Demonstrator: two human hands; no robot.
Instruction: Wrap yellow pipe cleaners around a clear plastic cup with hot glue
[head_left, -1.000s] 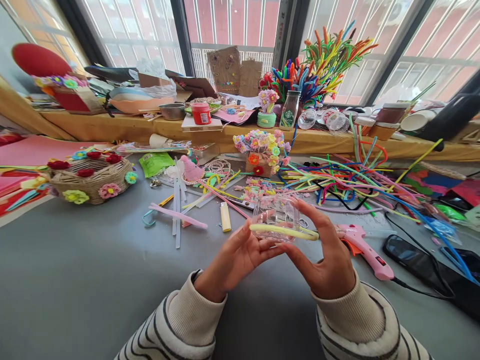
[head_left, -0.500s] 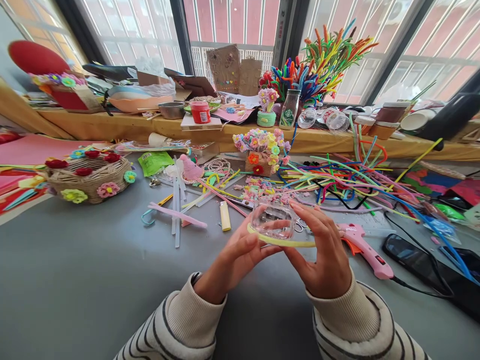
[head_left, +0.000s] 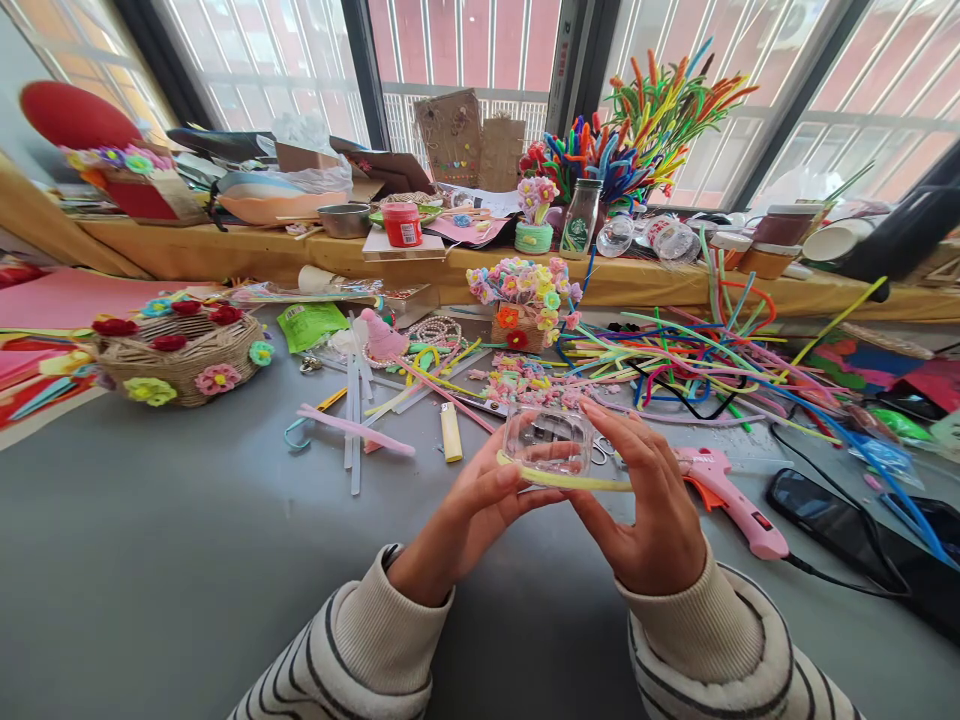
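The grip is two-handed: the left hand [head_left: 480, 505] supports a clear container [head_left: 551, 440] from left and below, its thumb on a pale yellow fuzzy strip [head_left: 581, 483], while the right hand [head_left: 652, 510] grasps the right side. The container is at centre frame, above the grey worktop [head_left: 225, 580]; its rounded-rectangular outline faces up toward the viewer, longer left to right. The strip runs nearly level along the near lower edge, its right end meeting the right hand. The plastic is glossy and see-through. Right fingers partly hide scissors [head_left: 601, 452] behind. Smooth pink glue gun [head_left: 739, 505] lies right of centre, tangled fuzzy stems [head_left: 697, 365] beyond, a yellow lighter [head_left: 451, 432] left of the container, and a twine-textured basket [head_left: 191, 370] at left.
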